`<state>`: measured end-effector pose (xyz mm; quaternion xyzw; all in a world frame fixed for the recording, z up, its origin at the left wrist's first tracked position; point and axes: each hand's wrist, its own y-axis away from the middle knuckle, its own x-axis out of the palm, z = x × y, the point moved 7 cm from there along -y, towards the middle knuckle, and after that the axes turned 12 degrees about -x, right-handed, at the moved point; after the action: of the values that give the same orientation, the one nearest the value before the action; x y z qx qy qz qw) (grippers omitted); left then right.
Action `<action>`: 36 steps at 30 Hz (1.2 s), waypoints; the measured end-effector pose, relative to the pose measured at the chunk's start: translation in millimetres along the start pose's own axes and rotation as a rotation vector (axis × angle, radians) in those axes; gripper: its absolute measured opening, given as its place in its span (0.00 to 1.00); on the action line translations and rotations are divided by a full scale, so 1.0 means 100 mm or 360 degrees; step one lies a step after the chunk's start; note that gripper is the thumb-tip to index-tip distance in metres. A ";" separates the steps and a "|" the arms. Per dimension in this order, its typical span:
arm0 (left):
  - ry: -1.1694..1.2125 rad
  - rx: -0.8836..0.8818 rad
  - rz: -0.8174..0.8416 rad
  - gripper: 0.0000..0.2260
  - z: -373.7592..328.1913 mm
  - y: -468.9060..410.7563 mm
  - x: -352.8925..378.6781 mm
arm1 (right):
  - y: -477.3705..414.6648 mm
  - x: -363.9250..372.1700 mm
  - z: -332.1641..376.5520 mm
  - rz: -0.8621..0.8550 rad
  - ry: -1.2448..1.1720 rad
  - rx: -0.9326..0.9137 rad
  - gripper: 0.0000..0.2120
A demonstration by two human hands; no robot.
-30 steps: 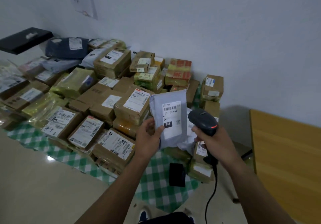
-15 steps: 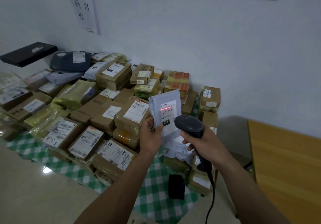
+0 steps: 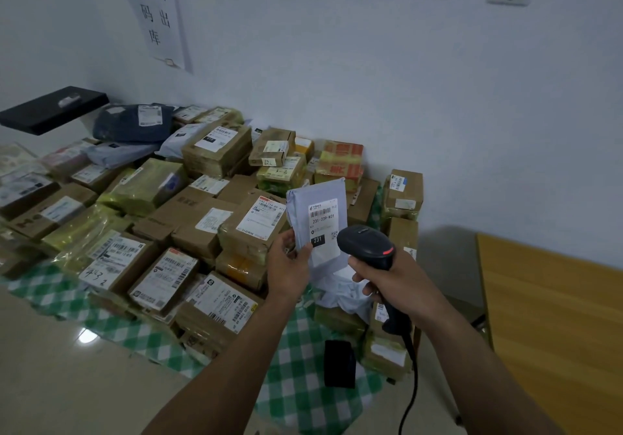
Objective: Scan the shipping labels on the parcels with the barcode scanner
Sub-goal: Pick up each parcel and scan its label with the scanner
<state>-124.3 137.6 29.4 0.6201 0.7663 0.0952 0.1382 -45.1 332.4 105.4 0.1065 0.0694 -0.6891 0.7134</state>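
Seemingly light and floppy, a pale grey soft-plastic mailer bag [image 3: 318, 195] was held upright over the stacked cardboard parcels [image 3: 202, 232], pinched at its seven o'clock edge by the left hand [image 3: 290, 266], while the right hand [image 3: 397, 283], at four o'clock, gripped a black corded barcode scanner [image 3: 365, 245].

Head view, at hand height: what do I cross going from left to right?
First the box with handwritten digits → left hand → grey parcel → barcode scanner → wooden table. The right hand overlaps the scanner, so it is left out.
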 end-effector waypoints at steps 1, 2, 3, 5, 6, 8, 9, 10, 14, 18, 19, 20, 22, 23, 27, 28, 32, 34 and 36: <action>-0.0008 0.0007 0.0003 0.14 0.00 -0.01 0.01 | 0.00 -0.01 -0.01 0.0002 0.0004 -0.0003 0.14; -0.0016 0.0014 0.0012 0.14 0.00 -0.03 0.03 | 0.00 -0.03 -0.02 -0.0008 0.0002 -0.0005 0.14; -0.0027 0.0018 0.0023 0.14 -0.02 -0.04 0.04 | 0.00 -0.06 -0.04 -0.0032 0.0004 -0.0005 0.14; -0.0067 0.0038 0.0051 0.11 -0.06 -0.08 0.08 | 0.02 -0.15 -0.11 -0.0107 0.0020 0.0009 0.14; -0.0108 0.0036 0.0085 0.10 -0.07 -0.12 0.13 | 0.04 -0.21 -0.16 -0.0154 0.0021 0.0030 0.14; -0.0212 -0.0013 0.0205 0.09 -0.08 -0.19 0.25 | 0.08 -0.34 -0.29 -0.0253 -0.0017 0.0087 0.15; -0.0283 -0.0031 0.0258 0.08 -0.07 -0.24 0.32 | 0.10 -0.39 -0.34 -0.0287 -0.0038 0.0109 0.15; -0.0370 -0.0047 0.0299 0.08 -0.05 -0.29 0.40 | 0.12 -0.44 -0.39 -0.0308 -0.0049 0.0125 0.15; -0.0624 -0.0184 0.0433 0.10 0.12 -0.44 0.68 | 0.19 -0.54 -0.52 -0.0353 -0.0031 0.0168 0.12; -0.0827 -0.0141 0.0456 0.13 0.18 -0.53 0.89 | 0.24 -0.58 -0.64 -0.0372 -0.0012 0.0197 0.11; -0.0864 -0.0137 0.0466 0.13 0.21 -0.54 0.93 | 0.25 -0.58 -0.67 -0.0374 -0.0017 0.0210 0.12; -0.0917 -0.0126 0.0480 0.14 0.23 -0.55 0.97 | 0.25 -0.58 -0.70 -0.0374 -0.0017 0.0224 0.13; -0.1024 -0.0109 0.0537 0.18 0.31 -0.55 1.04 | 0.24 -0.58 -0.75 -0.0362 -0.0002 0.0243 0.16; -0.1082 -0.0082 0.0587 0.20 0.35 -0.53 1.07 | 0.24 -0.58 -0.78 -0.0355 0.0004 0.0244 0.17; -0.1372 0.0021 0.0671 0.33 0.54 -0.43 1.12 | 0.22 -0.60 -0.82 -0.0337 0.0058 0.0242 0.17; -0.1386 -0.0005 0.0675 0.36 0.60 -0.43 1.11 | 0.21 -0.60 -0.83 -0.0334 0.0072 0.0246 0.17; -0.1477 -0.0055 0.0701 0.37 0.71 -0.43 1.14 | 0.17 -0.62 -0.82 -0.0319 0.0181 0.0203 0.14; -0.1557 -0.0005 0.0649 0.37 0.67 -0.42 1.15 | 0.15 -0.66 -0.82 -0.0341 0.0174 0.0189 0.12; -0.1557 0.0047 0.0582 0.37 0.62 -0.43 1.13 | 0.12 -0.72 -0.83 -0.0358 0.0226 0.0186 0.11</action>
<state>-165.6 237.6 -53.1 0.7178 0.4925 -0.1939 0.4523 -32.1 423.3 43.3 0.1881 0.0909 -0.7583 0.6175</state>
